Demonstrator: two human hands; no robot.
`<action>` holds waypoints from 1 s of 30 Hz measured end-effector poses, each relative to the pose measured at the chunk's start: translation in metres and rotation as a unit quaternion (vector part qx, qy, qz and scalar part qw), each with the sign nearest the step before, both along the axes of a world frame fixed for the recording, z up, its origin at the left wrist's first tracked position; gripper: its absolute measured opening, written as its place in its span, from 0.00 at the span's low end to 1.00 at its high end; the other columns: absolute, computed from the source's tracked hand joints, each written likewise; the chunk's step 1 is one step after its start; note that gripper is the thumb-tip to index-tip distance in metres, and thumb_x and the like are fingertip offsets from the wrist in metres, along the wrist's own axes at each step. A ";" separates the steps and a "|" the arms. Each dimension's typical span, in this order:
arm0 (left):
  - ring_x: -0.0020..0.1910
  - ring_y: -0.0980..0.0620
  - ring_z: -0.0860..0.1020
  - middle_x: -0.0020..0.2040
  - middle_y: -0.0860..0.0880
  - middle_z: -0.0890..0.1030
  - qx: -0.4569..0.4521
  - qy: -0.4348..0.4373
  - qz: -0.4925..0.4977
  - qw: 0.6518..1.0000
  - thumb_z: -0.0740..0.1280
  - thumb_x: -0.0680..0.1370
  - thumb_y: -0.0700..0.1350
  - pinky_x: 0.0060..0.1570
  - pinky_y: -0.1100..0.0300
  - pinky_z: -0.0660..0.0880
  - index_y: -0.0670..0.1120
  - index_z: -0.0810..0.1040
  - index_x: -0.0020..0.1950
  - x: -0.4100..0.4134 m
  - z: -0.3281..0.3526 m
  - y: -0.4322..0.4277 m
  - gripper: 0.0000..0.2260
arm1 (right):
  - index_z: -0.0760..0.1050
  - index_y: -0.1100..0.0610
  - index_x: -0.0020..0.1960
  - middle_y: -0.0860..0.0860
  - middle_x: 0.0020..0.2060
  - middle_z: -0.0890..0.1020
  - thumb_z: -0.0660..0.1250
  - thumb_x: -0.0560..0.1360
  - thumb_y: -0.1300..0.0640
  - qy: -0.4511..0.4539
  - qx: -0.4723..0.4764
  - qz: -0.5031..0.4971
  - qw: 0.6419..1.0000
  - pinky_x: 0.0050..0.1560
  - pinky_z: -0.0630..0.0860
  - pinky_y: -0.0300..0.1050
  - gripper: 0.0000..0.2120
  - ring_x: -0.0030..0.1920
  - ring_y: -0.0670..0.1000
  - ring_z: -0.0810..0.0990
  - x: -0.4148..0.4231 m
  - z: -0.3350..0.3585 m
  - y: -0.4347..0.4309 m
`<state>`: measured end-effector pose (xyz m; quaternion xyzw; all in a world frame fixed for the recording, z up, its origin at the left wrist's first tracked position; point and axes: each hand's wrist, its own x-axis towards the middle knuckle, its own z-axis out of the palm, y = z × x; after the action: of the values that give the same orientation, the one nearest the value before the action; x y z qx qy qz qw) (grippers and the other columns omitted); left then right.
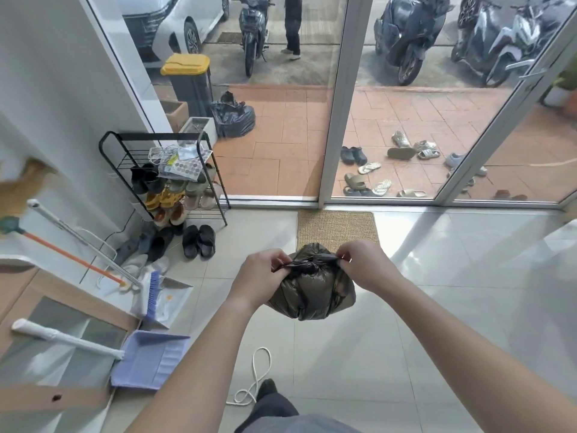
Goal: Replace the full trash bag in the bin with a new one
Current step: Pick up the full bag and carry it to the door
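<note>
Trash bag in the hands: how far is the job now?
Done: the full trash bag is out, its neck gathered. In hand: the left hand and right hand pinch the neck, apparently knotting it. Left: discarding it and fitting a replacement; none is visible.

A person standing outside [293,23] is cut off above the waist by the top edge, as are a white car [168,23] and the parked scooters [409,35]. At the left edge an orange shape [22,185] is blurred beyond telling. The fingertips of the left hand [260,271] vanish into the gathered neck of the trash bag [312,295]. The papers [179,165] atop the shoe rack [150,135] are too small to read.
</note>
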<state>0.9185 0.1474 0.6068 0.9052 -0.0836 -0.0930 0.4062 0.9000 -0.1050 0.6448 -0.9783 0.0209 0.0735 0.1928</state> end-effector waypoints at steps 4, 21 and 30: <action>0.43 0.59 0.83 0.42 0.58 0.85 0.009 0.003 0.001 1.000 0.75 0.76 0.47 0.48 0.59 0.80 0.56 0.86 0.48 0.040 -0.005 0.007 0.03 | 0.86 0.50 0.53 0.48 0.46 0.86 0.68 0.78 0.55 0.003 -0.004 0.003 1.000 0.43 0.73 0.45 0.09 0.45 0.52 0.79 0.039 -0.005 0.006; 0.45 0.56 0.82 0.42 0.60 0.84 0.043 -0.008 -0.083 0.996 0.74 0.77 0.49 0.50 0.54 0.82 0.57 0.85 0.48 0.313 0.008 0.094 0.03 | 0.86 0.49 0.55 0.48 0.49 0.87 0.68 0.78 0.55 0.004 0.027 -0.071 0.997 0.51 0.80 0.47 0.10 0.50 0.53 0.84 0.273 0.008 0.097; 0.45 0.61 0.81 0.43 0.61 0.84 0.049 -0.015 -0.093 0.994 0.74 0.78 0.49 0.48 0.60 0.78 0.58 0.85 0.48 0.431 0.000 0.072 0.03 | 0.86 0.51 0.53 0.49 0.48 0.87 0.68 0.77 0.57 0.006 0.033 -0.071 0.997 0.48 0.76 0.45 0.09 0.49 0.53 0.83 0.381 -0.006 0.076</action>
<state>1.3493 0.2193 0.6066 0.9135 -0.1686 -0.1211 0.3499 1.2807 -0.0292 0.6392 -0.9669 0.0891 0.0661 0.2298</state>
